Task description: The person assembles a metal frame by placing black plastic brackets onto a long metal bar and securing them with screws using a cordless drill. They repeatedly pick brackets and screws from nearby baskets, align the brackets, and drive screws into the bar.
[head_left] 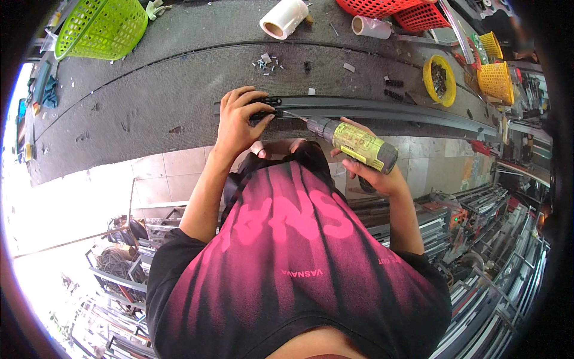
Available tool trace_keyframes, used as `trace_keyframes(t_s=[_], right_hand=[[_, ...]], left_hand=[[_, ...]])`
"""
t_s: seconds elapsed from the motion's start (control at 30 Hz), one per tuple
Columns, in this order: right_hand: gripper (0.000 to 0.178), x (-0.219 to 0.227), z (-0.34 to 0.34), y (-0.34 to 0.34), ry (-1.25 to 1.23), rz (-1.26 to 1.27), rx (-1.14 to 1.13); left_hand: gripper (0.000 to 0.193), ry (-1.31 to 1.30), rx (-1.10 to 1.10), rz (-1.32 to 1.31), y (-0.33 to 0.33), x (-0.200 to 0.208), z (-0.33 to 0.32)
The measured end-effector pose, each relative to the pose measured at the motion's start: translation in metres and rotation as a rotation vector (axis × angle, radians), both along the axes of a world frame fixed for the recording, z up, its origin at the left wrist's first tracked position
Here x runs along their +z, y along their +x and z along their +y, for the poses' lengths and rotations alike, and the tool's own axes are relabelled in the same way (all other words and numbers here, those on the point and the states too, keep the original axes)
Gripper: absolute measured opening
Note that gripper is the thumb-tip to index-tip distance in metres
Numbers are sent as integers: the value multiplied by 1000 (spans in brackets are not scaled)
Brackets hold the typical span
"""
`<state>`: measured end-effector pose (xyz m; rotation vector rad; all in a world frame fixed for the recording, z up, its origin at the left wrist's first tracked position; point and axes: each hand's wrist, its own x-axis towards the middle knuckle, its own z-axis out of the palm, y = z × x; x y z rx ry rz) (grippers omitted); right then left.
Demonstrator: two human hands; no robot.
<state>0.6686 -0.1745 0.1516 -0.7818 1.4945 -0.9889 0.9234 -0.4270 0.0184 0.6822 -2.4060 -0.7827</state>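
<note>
The yellow drill [357, 145] slants, bit [296, 115] pointing away-left.

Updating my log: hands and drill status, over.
Left hand holding black hardware. Right hand gripping drill, bit toward hardware. Scattered small pieces clear of bit.

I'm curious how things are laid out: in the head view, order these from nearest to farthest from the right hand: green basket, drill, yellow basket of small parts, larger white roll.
1. Drill: held in the right hand.
2. Yellow basket: ahead, to the right.
3. Larger white roll: ahead, leftward.
4. Green basket: far left.
</note>
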Motion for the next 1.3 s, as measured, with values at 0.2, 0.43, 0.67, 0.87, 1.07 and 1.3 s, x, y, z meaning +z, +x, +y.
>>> trace_keyframes(t_s=[0.2,0.43,0.67,0.87,1.07,1.3], right_hand=[[84,6,-8,1,4,-13,11],[78,28,-33,2,-41,217,131],[78,67,-95,-15,-29,376,485],[92,83,-139,-21,-99,688,768],[95,102,-168,-3,-84,957,955],[95,110,-192,13,-99,1041,1084]], left_hand=[[21,24,16,16,-1,-1,1],[20,49,23,18,-1,1,1],[19,83,40,34,-2,4,2],[20,95,60,42,-2,5,2],[21,116,64,56,-1,4,1],[22,121,75,52,-1,2,2]])
